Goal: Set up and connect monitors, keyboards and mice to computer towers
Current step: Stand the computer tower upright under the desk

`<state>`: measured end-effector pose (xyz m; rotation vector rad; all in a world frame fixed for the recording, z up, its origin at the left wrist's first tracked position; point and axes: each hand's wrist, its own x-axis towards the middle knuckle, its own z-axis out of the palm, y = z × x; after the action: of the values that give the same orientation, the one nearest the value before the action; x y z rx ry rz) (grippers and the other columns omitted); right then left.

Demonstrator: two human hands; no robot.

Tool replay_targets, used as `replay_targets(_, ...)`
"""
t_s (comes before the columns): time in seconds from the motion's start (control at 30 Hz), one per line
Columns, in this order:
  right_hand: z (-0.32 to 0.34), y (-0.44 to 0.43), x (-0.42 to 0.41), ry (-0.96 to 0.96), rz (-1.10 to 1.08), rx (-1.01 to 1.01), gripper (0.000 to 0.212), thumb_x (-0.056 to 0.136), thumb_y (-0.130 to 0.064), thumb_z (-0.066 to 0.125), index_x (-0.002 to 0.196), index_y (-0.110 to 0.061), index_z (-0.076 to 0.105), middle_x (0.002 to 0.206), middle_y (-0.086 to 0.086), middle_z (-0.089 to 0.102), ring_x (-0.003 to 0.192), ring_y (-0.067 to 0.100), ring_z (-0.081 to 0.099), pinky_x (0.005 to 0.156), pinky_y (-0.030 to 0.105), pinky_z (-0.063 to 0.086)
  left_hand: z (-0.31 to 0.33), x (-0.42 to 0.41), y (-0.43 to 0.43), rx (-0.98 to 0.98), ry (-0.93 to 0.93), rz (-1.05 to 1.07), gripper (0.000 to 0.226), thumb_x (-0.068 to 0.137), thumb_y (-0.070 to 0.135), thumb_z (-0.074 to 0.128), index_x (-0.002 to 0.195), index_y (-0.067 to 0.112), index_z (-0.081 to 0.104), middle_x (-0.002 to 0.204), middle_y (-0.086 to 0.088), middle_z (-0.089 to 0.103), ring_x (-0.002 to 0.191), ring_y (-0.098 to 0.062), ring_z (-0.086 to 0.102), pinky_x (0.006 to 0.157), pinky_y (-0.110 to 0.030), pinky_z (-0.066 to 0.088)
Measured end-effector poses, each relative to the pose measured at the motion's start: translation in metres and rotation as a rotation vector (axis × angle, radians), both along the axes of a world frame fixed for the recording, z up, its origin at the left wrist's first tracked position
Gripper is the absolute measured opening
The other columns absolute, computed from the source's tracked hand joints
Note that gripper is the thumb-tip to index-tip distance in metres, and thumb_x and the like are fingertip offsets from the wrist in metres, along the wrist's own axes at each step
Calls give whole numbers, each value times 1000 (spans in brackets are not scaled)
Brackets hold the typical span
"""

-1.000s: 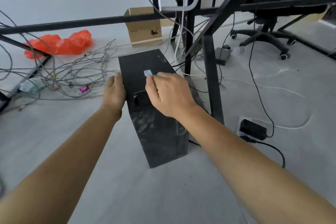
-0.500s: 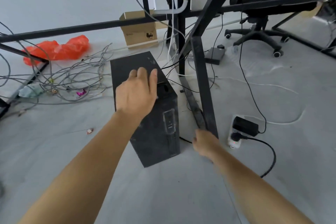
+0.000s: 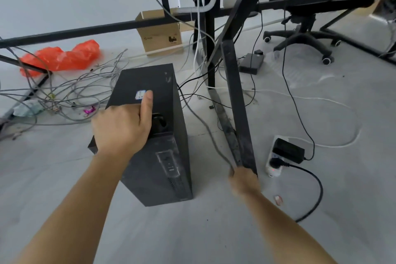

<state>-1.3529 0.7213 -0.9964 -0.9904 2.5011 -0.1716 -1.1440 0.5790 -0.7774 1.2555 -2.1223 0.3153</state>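
The computer tower (image 3: 150, 77) is standing on the floor at the centre of the view, with the black desk leg (image 3: 235, 96) just beside it at 3 o'clock. It appears to be tipping slightly, as one lower corner is showing at 8 o'clock.

The person's left hand (image 3: 121, 129) is no longer lying flat on the lid as it was half a second ago. It is now gripping the tower's top along the 9 o'clock edge. The thumb (image 3: 147, 103) is stretching across the lid towards the small sticker (image 3: 140, 94), and the fingers are going over the side, out of sight.

The right hand (image 3: 244, 182) was at that sticker a second ago and has since dropped away. It is now hovering at 4 o'clock of the tower, at the foot of the desk leg. A grey cable (image 3: 205, 126) is running down from behind the tower and ending right at this hand. The hand is blurring with motion, so whether it is closing on the cable cannot be told.

The shift suggests the person is bracing the tower with one hand and fetching a lead with the other, so connecting is probably beginning. The power strip (image 3: 273, 165) is lying near the right hand, at its 2 o'clock.
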Motion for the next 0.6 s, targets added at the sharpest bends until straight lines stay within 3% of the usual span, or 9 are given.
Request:
replay_targets(0.1, 8, 7, -22, -29, -120, -66, 37, 102, -30, 38, 115, -7, 64, 112, 15, 66, 105, 35, 63, 76, 35, 48, 1, -14, 8, 88, -3, 55, 79, 103, 56, 20, 44, 11, 44, 43, -5, 37, 46, -26, 34, 53, -33, 25)
replay_targets(0.17, 14, 15, -31, -25, -94, -111, 34, 102, -33, 40, 98, -10, 64, 90, 8, 64, 94, 33, 63, 68, 31, 41, 0, -27, 14, 75, -11, 52, 78, 103, 56, 18, 46, 11, 46, 44, -5, 38, 45, -26, 36, 51, -31, 21)
replay_targets(0.23, 22, 23, -36, -39, -87, -139, 34, 102, -37, 41, 77, -17, 54, 71, -1, 49, 81, 28, 56, 68, 29, 38, 0, -40, 19, 42, -11, 44, 73, 103, 52, 22, 45, 13, 41, 42, -3, 36, 40, -23, 30, 48, -28, 15)
replay_targets(0.3, 24, 26, -41, -18, -42, -136, 37, 101, -38, 41, 71, -19, 48, 67, -4, 42, 79, 28, 56, 66, 28, 36, 0, -50, 21, 39, -2, 26, 71, 104, 50, 24, 44, 15, 38, 41, -2, 35, 38, -20, 28, 47, -27, 14)
replay_targets(0.4, 21, 31, -44, -50, -37, -156, 34, 99, -34, 44, 69, -17, 48, 67, -1, 49, 78, 29, 61, 56, 26, 36, -3, -62, 21, 5, 38, -27, 70, 104, 47, 26, 42, 17, 32, 38, 0, 32, 35, -18, 25, 46, -24, 14)
replay_targets(0.5, 23, 36, -43, -171, -98, -222, 16, 97, -29, 46, 92, -19, 58, 86, 5, 67, 84, 25, 67, 64, 30, 51, -4, -81, 27, -52, 61, -57, 67, 103, 44, 31, 41, 19, 23, 36, 5, 20, 33, -15, 15, 46, -21, 11)
replay_targets(0.6, 21, 39, -43, -219, -150, -263, 19, 95, -26, 47, 111, -19, 54, 98, 6, 68, 91, 23, 68, 81, 42, 58, -3, -104, 35, -106, 89, -64, 65, 101, 39, 39, 43, 21, 14, 38, 8, 8, 33, -12, 4, 48, -17, 7)
